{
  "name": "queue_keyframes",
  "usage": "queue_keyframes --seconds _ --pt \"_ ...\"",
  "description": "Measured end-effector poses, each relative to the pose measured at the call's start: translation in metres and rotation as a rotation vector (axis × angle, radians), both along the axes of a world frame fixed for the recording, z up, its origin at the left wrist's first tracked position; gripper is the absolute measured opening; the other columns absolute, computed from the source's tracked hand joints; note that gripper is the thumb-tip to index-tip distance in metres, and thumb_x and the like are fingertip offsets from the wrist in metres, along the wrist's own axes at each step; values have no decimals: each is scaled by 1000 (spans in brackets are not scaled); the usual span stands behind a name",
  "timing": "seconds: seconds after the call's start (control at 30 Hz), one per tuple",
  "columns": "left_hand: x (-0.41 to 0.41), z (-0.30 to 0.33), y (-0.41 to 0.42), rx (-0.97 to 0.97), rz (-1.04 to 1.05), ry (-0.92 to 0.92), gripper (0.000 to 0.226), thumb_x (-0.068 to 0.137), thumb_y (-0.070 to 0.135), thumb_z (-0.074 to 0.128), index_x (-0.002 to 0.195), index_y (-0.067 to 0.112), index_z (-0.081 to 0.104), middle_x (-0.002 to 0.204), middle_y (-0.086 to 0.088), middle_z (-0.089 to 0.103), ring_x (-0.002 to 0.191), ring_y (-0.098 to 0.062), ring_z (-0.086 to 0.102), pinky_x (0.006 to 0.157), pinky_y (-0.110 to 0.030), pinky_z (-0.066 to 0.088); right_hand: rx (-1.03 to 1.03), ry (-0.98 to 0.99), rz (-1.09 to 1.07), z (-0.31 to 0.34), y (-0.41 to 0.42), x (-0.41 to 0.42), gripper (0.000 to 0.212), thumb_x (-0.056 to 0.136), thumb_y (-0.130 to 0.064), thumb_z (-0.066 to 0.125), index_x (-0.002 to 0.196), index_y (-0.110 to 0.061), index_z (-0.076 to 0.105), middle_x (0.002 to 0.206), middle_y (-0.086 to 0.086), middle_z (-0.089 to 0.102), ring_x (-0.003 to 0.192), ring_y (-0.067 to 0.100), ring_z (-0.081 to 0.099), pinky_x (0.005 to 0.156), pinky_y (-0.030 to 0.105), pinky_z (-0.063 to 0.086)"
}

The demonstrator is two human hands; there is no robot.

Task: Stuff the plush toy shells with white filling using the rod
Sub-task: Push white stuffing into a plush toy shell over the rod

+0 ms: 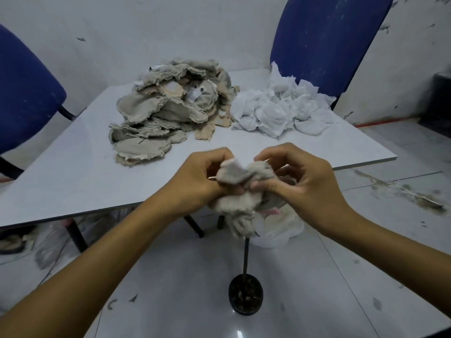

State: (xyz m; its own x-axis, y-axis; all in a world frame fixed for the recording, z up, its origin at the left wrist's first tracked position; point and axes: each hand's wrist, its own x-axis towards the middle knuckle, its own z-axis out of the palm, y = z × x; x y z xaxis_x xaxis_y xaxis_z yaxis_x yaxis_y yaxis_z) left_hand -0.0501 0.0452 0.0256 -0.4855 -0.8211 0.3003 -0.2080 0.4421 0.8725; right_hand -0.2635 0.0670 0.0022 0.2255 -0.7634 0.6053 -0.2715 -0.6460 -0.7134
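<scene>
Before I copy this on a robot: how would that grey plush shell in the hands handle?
Likely floppy: the plush shell bunches and droops between both hands. Probably light, as fingertips alone hold it. Its frayed nap suggests it won't slip.

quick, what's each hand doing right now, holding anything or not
Left hand: closed, gripping the grey plush shell on its left side.
Right hand: closed, pinching the same shell on its right side.
</scene>
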Motion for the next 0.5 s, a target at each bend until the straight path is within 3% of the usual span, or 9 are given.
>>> queue_keyframes --seconds 0.1,0.2,0.3,0.37,0.43,0.5 --pt "1 -5 -4 32 -37 -203 34 74 0 83 81 27 63 75 24 65 75 5 60 70 -19 45 163 184 24 -12 -4 -4 42 75 -43 81 110 -25 66 100 -12 70 94 9 67 83 33 56" --pt "1 -6 -7 -25 -11 -299 32 70 16 85 75 32 59 74 24 62 75 2 58 71 -26 44 332 170 40 -18 -9 -15 43 72 -44 76 107 -22 68 99 -6 72 93 14 68 84 43 55" --pt "7 -5 -8 30 -21 -148 38 69 6 86 75 40 68 79 23 68 79 3 63 74 -20 49 207 18 46 -12 -9 -18 24 71 -32 79 93 -26 71 89 -15 72 81 1 65 74 21 52" --pt "7 -6 -6 32 -8 -202 30 67 14 86 77 36 69 78 18 67 79 -3 63 73 -26 49 69 23 29 -9 -8 -17 21 74 -30 80 92 -27 70 89 -19 71 82 -2 65 75 12 48" --pt "3 -13 -6 9 -10 -369 28 64 24 82 86 24 66 82 12 69 83 -9 64 76 -34 52 48 142 30 -11 -7 -16 20 77 -29 80 93 -21 73 89 -14 70 83 3 65 75 16 48" --pt "-3 -20 -5 -24 -44 -508 36 66 21 84 88 41 64 82 28 67 84 10 60 76 -18 49 135 261 35 -20 -5 -15 17 79 -21 80 95 -16 76 89 -9 70 82 7 65 75 25 50"
